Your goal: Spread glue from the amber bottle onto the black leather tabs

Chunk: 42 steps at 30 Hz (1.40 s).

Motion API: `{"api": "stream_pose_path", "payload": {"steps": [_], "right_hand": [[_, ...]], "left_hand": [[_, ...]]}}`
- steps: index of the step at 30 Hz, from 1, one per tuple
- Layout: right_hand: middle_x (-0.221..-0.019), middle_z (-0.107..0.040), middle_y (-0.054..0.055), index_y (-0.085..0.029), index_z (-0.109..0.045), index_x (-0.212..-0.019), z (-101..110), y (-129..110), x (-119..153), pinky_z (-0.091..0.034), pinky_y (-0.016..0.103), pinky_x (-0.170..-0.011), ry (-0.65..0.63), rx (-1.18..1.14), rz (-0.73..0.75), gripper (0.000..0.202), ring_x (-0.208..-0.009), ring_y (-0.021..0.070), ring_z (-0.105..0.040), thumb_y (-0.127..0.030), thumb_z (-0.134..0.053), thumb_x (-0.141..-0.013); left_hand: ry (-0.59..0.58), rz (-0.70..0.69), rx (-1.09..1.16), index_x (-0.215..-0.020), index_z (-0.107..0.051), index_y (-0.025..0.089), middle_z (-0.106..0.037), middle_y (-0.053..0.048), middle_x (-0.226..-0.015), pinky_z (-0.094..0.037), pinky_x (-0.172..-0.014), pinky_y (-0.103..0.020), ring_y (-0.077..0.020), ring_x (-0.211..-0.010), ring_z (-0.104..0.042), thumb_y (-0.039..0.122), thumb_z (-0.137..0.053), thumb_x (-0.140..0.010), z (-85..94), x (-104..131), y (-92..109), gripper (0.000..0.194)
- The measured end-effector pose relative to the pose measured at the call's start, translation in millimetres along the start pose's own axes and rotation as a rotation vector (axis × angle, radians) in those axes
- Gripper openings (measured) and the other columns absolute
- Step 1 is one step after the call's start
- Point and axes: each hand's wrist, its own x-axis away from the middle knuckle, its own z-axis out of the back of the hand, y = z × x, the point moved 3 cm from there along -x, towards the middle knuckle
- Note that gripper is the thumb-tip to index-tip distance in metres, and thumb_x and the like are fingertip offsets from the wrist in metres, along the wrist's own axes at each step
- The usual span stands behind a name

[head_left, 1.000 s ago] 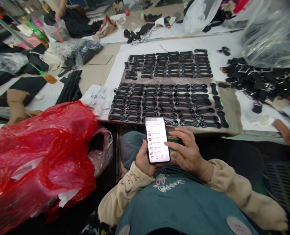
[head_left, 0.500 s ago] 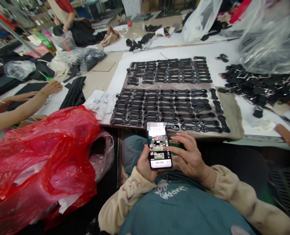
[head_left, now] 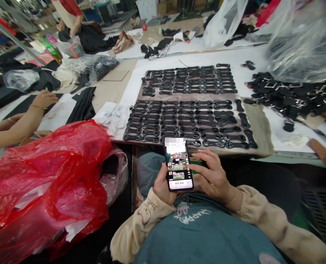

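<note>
A smartphone (head_left: 178, 165) with a lit screen is held upright over my lap, just in front of the table edge. My left hand (head_left: 163, 184) grips it from the left side and below. To the right of the phone is my right hand (head_left: 214, 178), its fingers apart and pointing at the screen's right edge; it grips nothing. Beyond the phone, rows of glossy black strap pieces (head_left: 170, 113) lie on a brown board (head_left: 190, 96). The phone's top edge overlaps the front row.
A red plastic bag (head_left: 50, 176) bulges at my left. Black straps with metal buckles (head_left: 292, 95) are heaped at the right, beside clear plastic (head_left: 306, 55). A co-worker's hand (head_left: 43, 99) is over black fabric at the left; another person's fingers (head_left: 324, 154) show at the right edge.
The co-worker's hand at the left has moved left and down toward that person. My hands and the phone have stayed in place; the view has shifted very slightly.
</note>
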Motion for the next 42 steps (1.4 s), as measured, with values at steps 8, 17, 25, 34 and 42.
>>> {"api": "stream_pose_path", "payload": {"steps": [8, 17, 25, 34, 42], "right_hand": [[-0.127, -0.052, 0.012, -0.020, -0.065, -0.113, -1.2, 0.6, 0.9, -0.033, 0.061, -0.107, 0.012, 0.003, -0.002, 0.026, -0.125, 0.0330, -0.043, -0.019, -0.058, -0.088], [-0.127, -0.054, 0.011, -0.020, -0.067, -0.112, -1.0, 1.9, 0.9, -0.035, 0.061, -0.107, 0.002, 0.014, -0.009, 0.025, -0.125, 0.0330, -0.044, -0.021, -0.057, -0.088], [-0.127, -0.054, 0.012, -0.020, -0.067, -0.111, 0.0, 2.3, 0.4, -0.037, 0.059, -0.105, 0.006, 0.008, -0.011, 0.025, -0.124, 0.0327, -0.044, -0.020, -0.057, -0.088], [-0.128, -0.054, 0.011, -0.022, -0.067, -0.113, -1.2, 3.8, 2.6, -0.037, 0.060, -0.106, 0.015, 0.013, -0.023, 0.027, -0.124, 0.0325, -0.045, -0.021, -0.057, -0.088], [-0.127, -0.054, 0.010, -0.023, -0.067, -0.112, -1.8, 3.8, 3.4, -0.037, 0.060, -0.105, 0.023, 0.015, -0.028, 0.026, -0.123, 0.0325, -0.045, -0.021, -0.057, -0.088]], "left_hand": [[0.003, -0.001, 0.003, -0.138, -0.048, 0.010, -0.059, -0.018, -0.132, -0.037, -0.107, -0.055, -0.0343, -0.118, -0.058, 0.052, -0.039, -0.095, -0.1, 0.3, -0.8, 0.061], [0.017, 0.005, -0.003, -0.136, -0.050, 0.009, -0.065, -0.018, -0.124, -0.035, -0.109, -0.053, -0.0335, -0.118, -0.058, 0.052, -0.038, -0.095, -3.5, 0.7, -0.4, 0.061], [-0.053, 0.010, 0.010, -0.132, -0.055, 0.009, -0.064, -0.016, -0.126, -0.036, -0.108, -0.054, -0.0330, -0.116, -0.059, 0.053, -0.039, -0.095, -0.5, -1.6, -0.2, 0.059], [-0.011, -0.009, 0.007, -0.129, -0.057, 0.009, -0.066, -0.016, -0.123, -0.038, -0.107, -0.051, -0.0312, -0.112, -0.062, 0.051, -0.037, -0.096, -2.4, -0.5, -0.5, 0.057], [-0.004, -0.007, -0.007, -0.137, -0.049, 0.010, -0.062, -0.018, -0.129, -0.038, -0.107, -0.054, -0.0338, -0.118, -0.058, 0.052, -0.038, -0.095, -0.3, -0.1, -0.2, 0.061]]}}
